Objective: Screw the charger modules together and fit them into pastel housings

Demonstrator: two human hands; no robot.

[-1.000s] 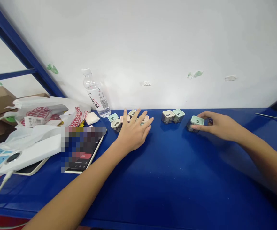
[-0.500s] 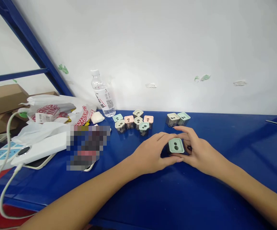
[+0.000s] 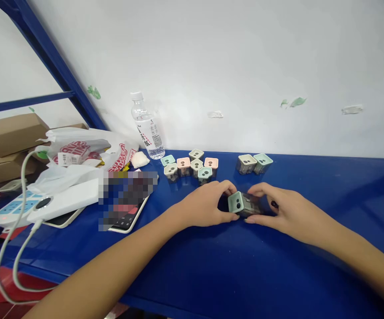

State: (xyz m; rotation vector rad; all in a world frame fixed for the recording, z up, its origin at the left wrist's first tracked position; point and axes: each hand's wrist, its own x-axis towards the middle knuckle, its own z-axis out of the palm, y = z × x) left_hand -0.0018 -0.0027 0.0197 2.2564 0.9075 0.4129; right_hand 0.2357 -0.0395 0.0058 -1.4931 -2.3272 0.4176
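Both hands meet over the blue table top [image 3: 245, 266], holding one small cube-shaped part with a mint-green face and a clear grey body [image 3: 243, 204]. The cube lies tipped on its side, green face toward the left. My left hand [image 3: 205, 206] pinches its green end with thumb and fingers. My right hand [image 3: 283, 210] grips the grey end, fingers curled over the top. Behind them stands a cluster of several like cubes [image 3: 192, 166] with pink, cream and green faces. A pair of cubes [image 3: 254, 163] stands further right.
A water bottle [image 3: 147, 126] stands by the white wall. To the left lie a plastic bag [image 3: 79, 153], a white power strip with cable [image 3: 29, 206], a phone [image 3: 127, 212] and cardboard boxes [image 3: 5, 141]. A blue frame bar [image 3: 55, 66] slants at upper left.
Both hands came together from the back of the table. The right hand brought the green-faced cube nearer, the left hand took hold too, and the cube got tipped onto its side.
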